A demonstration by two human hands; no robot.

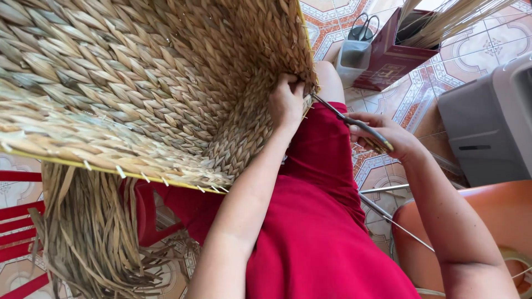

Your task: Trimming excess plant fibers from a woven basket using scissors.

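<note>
Trimming the edge of a large woven straw basket (149, 83) resting on the lap

Left hand (286, 102) clenched on the rim; right hand (388, 135) grasping dark-handled metal scissors (354, 123), tips at the weave; best to snip close while holding the rim taut

woven basket (138, 83) left of scissors (354, 123), box (388, 55) behind

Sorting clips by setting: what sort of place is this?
Probably a home craft workspace for basket weaving. A large woven straw basket rests on the person's lap, the floor is patterned tile, and a box of dried reeds stands beside a cup holding scissors.
</note>
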